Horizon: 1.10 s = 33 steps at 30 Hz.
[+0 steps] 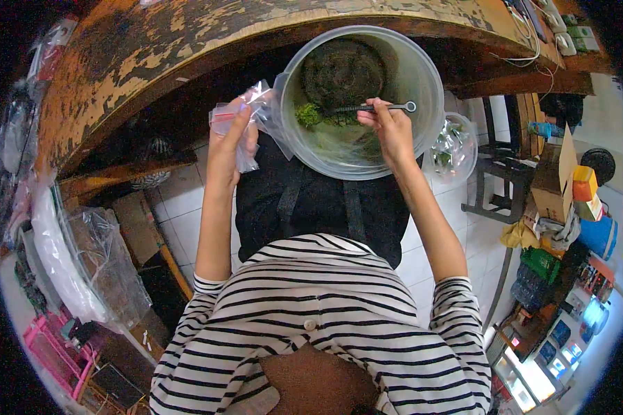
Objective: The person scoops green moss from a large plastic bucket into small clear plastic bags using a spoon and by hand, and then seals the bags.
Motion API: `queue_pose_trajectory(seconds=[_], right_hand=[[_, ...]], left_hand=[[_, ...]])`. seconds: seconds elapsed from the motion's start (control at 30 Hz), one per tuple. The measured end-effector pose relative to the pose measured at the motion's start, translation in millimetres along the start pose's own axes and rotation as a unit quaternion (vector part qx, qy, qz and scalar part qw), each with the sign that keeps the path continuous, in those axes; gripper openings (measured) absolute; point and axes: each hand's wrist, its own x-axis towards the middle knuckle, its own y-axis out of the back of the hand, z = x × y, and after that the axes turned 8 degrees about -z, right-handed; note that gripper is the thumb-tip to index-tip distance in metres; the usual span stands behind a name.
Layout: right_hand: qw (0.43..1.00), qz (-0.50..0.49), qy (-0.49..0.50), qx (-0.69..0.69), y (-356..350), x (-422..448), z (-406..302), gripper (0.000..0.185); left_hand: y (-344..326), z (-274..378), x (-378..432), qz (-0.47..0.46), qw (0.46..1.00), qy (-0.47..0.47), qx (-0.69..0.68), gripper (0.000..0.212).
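Note:
My left hand (233,132) grips several clear plastic zip bags (257,106), one with a red strip along its top, beside the left rim of a large translucent plastic tub (415,145). Between the fingers of my right hand (389,127) is a dark tool with a ring at its handle end (402,107), held over the tub's opening. Its far end points left, towards a clump of bright green moss-like plant (308,115) inside. More green material lies along the tub's lower part, and a dark round patch shows at its bottom. The tub stands before my lap.
A wooden table (197,36) with peeling paint curves across the front. Right of the tub sits a smaller clear container (452,148) with plastic-wrapped contents. A dark stool (501,181) and a cardboard box (550,179) are further right. Plastic-wrapped goods (67,259) stand at left.

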Motion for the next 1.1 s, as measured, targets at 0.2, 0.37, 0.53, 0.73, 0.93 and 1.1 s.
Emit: queue_pose_trajectory(seconds=[0.2,0.37,0.53,0.73,0.93,1.1], right_hand=[[0.999,0.034,0.017,0.039,-8.1,-6.2,13.2,0.031],[0.998,0.042,0.03,0.046,-8.5,-8.4,14.2,0.032],[0.998,0.035,0.033,0.034,-11.3,-15.7,14.4,0.033],[0.986,0.103,0.116,0.052,-27.2,-31.6,-17.5,0.035],[0.949,0.156,0.273,0.026,-19.9,-52.7,-92.8,0.033],[0.952,0.108,0.283,-0.048,-23.8,-63.9,-115.5,0.03]], left_hand=[[5.2,10.3,1.5,-0.009,0.997,-0.078,-0.024,0.044],[-0.4,24.6,-4.6,0.008,0.993,-0.118,0.003,0.048],[-10.1,36.8,-7.6,0.014,0.986,-0.149,0.074,0.052],[-17.5,44.6,-7.4,-0.002,0.922,-0.225,0.315,0.052],[-52.1,40.3,4.7,-0.071,0.751,-0.306,0.581,0.055],[-74.3,28.5,15.9,-0.089,0.723,-0.319,0.607,0.056]])
